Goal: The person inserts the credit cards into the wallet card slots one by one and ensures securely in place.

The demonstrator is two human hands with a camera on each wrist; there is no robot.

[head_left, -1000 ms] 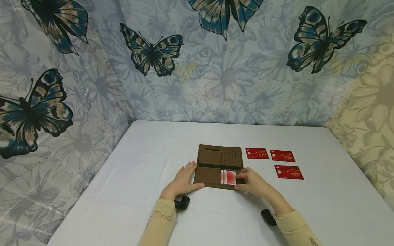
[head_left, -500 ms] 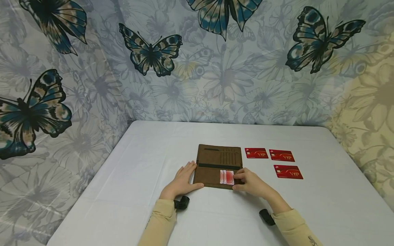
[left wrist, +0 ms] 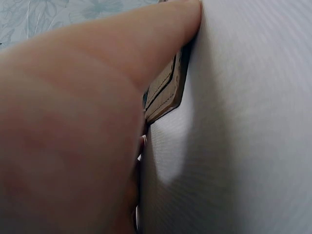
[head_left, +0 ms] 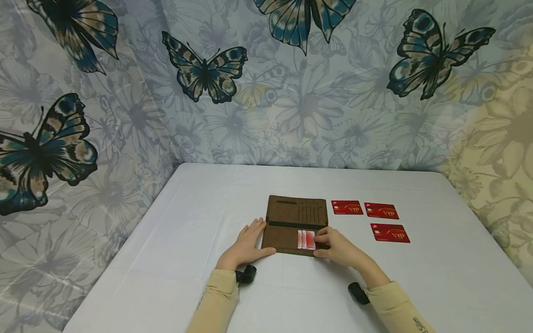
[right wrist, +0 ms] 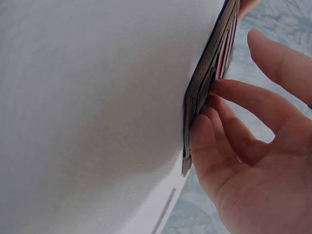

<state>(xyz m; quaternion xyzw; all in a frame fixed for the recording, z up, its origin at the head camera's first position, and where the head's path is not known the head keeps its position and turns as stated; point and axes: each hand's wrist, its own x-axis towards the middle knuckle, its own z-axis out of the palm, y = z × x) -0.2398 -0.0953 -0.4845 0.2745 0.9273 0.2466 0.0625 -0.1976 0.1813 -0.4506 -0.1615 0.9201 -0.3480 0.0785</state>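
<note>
Left hand (head_left: 245,247): thumb and fingers apart, touching wallet (head_left: 281,238)
Right hand (head_left: 339,247): at red-and-white cards (head_left: 307,240) (whether pinching, I can't tell)

The person wore pale yellow-beige sleeves, creased above the cuffs. The left sleeve (head_left: 214,300), at the lower centre of the frame, bore a thin dark marking along its outer side, too small to read. The right sleeve (head_left: 397,305), at the lower right, carried bolder dark lettering (head_left: 420,324) near the bottom edge, only partly legible. A blocky black left wrist camera (head_left: 247,274) sat on a black band (head_left: 239,277); the black right wrist camera (head_left: 358,293) looked oblong, with rounded ends.
</note>
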